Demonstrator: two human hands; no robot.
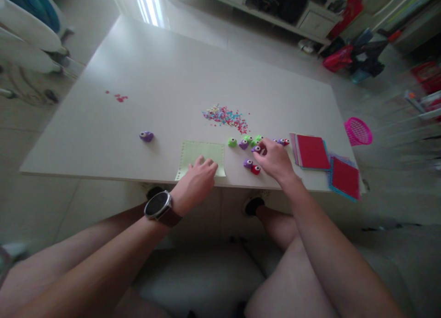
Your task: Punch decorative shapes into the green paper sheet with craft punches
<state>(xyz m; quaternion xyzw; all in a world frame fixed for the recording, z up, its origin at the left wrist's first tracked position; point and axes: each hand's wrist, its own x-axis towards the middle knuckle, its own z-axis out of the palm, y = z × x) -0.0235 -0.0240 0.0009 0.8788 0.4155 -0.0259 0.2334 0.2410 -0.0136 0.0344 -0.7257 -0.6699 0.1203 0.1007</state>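
Note:
My left hand [198,180] lies on a pale green paper sheet [203,150] near the table's front edge, fingers loosely bent and apart. Small marks run along the sheet's borders. To its right, my right hand [275,159] has thumb and forefinger closed at a small purple figure with a round white eye [255,149]; the fingers partly cover it. Close by stand other such figures: a green one [232,142], a purple one [244,144], another purple one [248,163] and a red one [255,170]. A lone purple figure [146,136] is left of the sheet.
A scatter of tiny coloured bits [227,117] lies beyond the sheet, with a few red bits [120,98] farther left. Red-topped stacks of square sheets [313,152] [345,178] are at the table's right end. A pink basket [358,131] stands beyond the white table [165,70].

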